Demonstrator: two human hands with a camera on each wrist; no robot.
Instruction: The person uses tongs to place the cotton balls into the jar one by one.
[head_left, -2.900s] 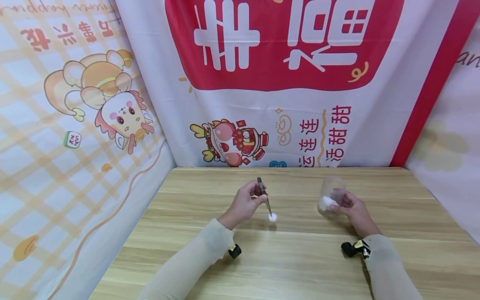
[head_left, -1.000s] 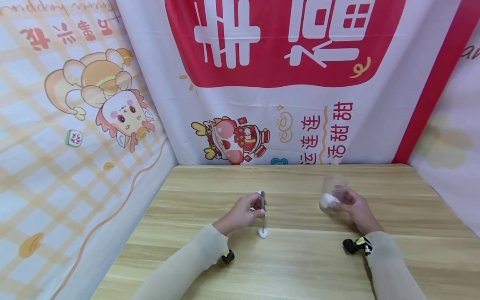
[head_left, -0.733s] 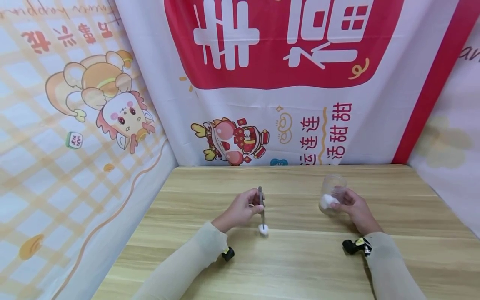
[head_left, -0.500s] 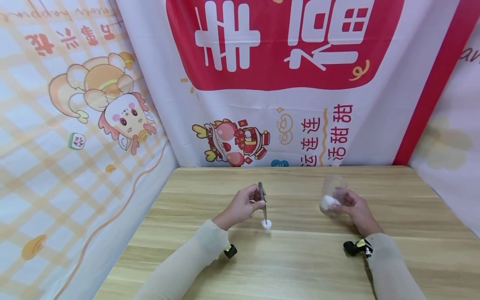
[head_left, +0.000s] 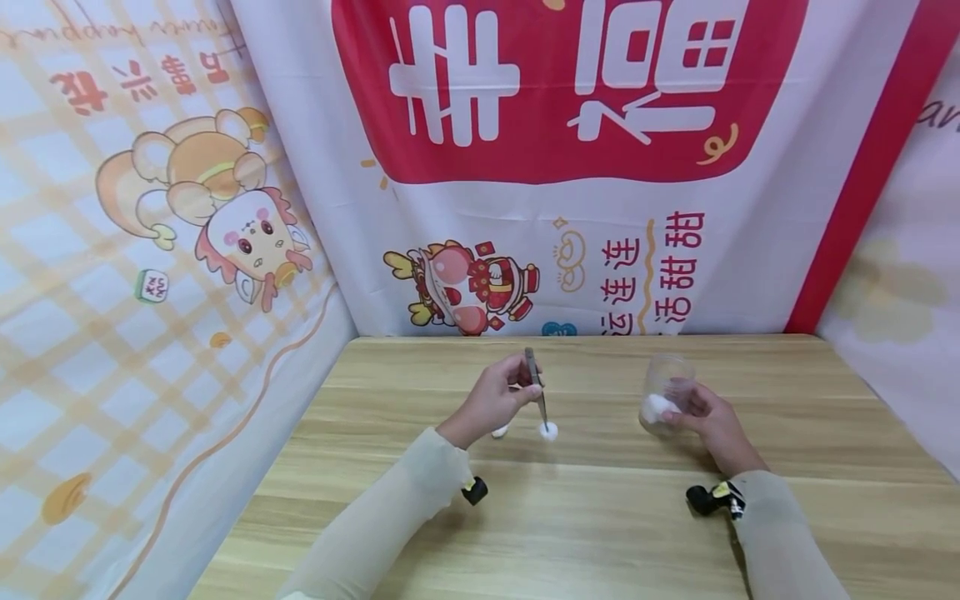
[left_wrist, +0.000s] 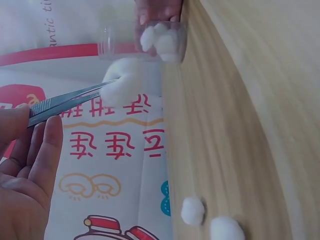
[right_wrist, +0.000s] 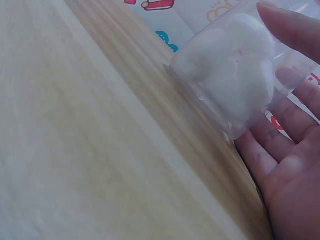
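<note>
My left hand (head_left: 493, 402) pinches metal tweezers (head_left: 534, 371) between thumb and fingers. Their tips grip a white cotton ball (head_left: 550, 432), which in the left wrist view appears held up off the table. Two more cotton balls (left_wrist: 192, 211) lie on the wood there; in the head view one loose ball (head_left: 500, 432) peeks out beside the left hand. To the right, a clear plastic jar (head_left: 667, 369) is held by my right hand (head_left: 712, 423), thumb on one side and fingers on the other. Several cotton balls (right_wrist: 230, 70) sit inside, near its bottom.
The wood-grain table (head_left: 570, 525) runs back to a printed cloth backdrop (head_left: 562, 200). More printed cloth (head_left: 172, 333) rises along the left edge, and a pale sheet (head_left: 892, 358) stands on the right. A small black camera (head_left: 708, 500) is strapped at the right wrist.
Over the last second my left hand has risen and shifted away and rightward, carrying the cotton ball in the tweezers. A loose ball has come into sight beside that hand. The right hand stays nearly still.
</note>
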